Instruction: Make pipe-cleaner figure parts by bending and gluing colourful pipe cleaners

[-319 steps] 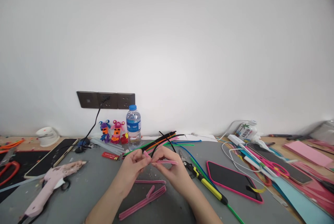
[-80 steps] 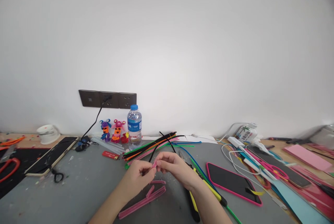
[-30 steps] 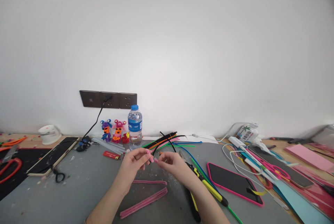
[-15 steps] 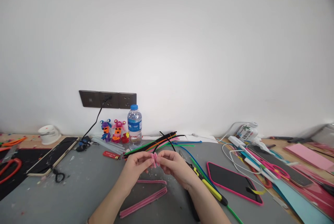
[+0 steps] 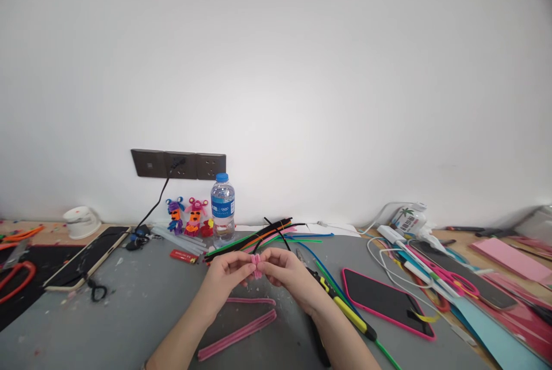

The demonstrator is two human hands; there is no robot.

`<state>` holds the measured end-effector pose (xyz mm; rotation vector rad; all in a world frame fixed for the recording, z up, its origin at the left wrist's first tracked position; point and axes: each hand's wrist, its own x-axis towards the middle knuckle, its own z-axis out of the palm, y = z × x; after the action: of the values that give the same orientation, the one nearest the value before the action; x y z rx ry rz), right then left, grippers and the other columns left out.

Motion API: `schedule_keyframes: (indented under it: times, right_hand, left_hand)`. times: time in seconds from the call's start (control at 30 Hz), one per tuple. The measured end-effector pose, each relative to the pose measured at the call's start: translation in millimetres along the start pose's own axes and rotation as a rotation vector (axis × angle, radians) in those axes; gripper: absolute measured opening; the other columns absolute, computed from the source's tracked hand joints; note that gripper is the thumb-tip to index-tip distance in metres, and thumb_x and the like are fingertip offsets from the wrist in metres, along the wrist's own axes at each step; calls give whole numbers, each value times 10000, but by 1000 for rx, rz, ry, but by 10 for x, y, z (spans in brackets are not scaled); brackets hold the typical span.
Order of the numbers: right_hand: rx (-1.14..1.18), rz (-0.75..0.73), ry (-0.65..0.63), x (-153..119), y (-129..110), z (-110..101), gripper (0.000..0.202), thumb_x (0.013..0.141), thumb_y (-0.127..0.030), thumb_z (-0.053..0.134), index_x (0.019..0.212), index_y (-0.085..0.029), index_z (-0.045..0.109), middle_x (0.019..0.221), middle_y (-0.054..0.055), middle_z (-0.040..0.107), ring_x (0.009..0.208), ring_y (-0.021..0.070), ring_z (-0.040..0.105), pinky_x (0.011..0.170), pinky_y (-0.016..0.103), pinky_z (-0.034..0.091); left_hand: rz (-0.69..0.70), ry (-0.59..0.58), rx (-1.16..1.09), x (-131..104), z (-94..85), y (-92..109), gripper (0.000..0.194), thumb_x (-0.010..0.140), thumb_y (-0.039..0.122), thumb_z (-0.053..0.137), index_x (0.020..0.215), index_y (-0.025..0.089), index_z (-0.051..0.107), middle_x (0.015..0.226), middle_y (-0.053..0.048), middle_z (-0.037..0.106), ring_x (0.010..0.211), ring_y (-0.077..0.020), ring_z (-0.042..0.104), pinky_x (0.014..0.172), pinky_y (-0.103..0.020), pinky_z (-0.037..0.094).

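Between the fingertips of both hands is a small folded piece of pink pipe cleaner (image 5: 257, 266), held just above the grey mat (image 5: 142, 324). My left hand (image 5: 230, 272) pinches it from the left, and my right hand (image 5: 279, 269) pinches it from the right; the fingers cover much of it. Below the hands lie a bundle of pink pipe cleaners (image 5: 237, 335) and a shorter pink strip (image 5: 250, 301). Just behind them is a pile of black, orange and green pipe cleaners (image 5: 250, 239). Yellow-and-black pliers (image 5: 349, 312) lie partly under my right forearm.
A water bottle (image 5: 223, 215) stands at the back beside two fuzzy figures (image 5: 195, 218) and glue sticks (image 5: 183, 239). To the right lie a pink-edged phone (image 5: 388, 304), white cables (image 5: 383, 269) and pink scissors (image 5: 452, 278). Red-handled scissors (image 5: 26, 278) and a black-screened phone (image 5: 88, 258) are left.
The pink piece has shifted slightly between the fingertips, and its loose ends now sit closer together. Both hands stay almost in place.
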<state>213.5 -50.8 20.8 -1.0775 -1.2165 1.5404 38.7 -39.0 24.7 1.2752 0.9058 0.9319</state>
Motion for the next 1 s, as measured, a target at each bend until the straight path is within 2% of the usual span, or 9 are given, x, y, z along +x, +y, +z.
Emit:
schedule_keyframes:
  times: [0.3, 0.6, 0.73, 0.87, 1.0]
  right_hand:
    - [-69, -41, -14, 23, 38, 8, 348, 678, -478, 772, 760, -170, 631, 660, -5, 644, 506, 83, 416, 475, 220, 241]
    - [-80, -71, 4, 14, 26, 12, 324, 709, -456, 745, 734, -179, 579, 639, -20, 598, 536, 97, 456, 495, 217, 296]
    - [-32, -66, 15, 43, 76, -14, 347, 692, -454, 766, 740, -178, 561, 630, -30, 579, 535, 95, 477, 506, 214, 322]
    - [71, -43, -18, 39, 73, -2, 359, 649, -420, 813, 825, -171, 624, 690, -23, 603, 576, 100, 518, 559, 226, 374]
    - [104, -48, -55, -7, 6, 26, 349, 658, -401, 821, 855, -159, 663, 725, -10, 622, 610, 107, 552, 580, 228, 392]
  left_hand:
    - [-5, -3, -9, -17, 18, 38, 294, 692, 418, 757, 820, 158, 703, 669, -24, 680, 629, -156, 592, 581, -241, 459]
    - [-8, -4, -24, -36, 33, 72, 244, 704, 395, 741, 771, 183, 642, 678, 9, 633, 638, -145, 573, 594, -238, 463]
    - [-9, 0, -81, -19, 7, 11, 217, 730, 362, 730, 815, 183, 642, 713, 10, 610, 677, -142, 563, 624, -237, 473]
    - [-20, -27, -106, -18, -12, -10, 254, 746, 363, 732, 899, 173, 659, 774, -11, 617, 710, -143, 549, 655, -247, 474]
    - [-23, -33, -126, -36, -2, 74, 240, 757, 391, 725, 798, 168, 646, 804, -15, 605, 715, -137, 530, 682, -256, 472]
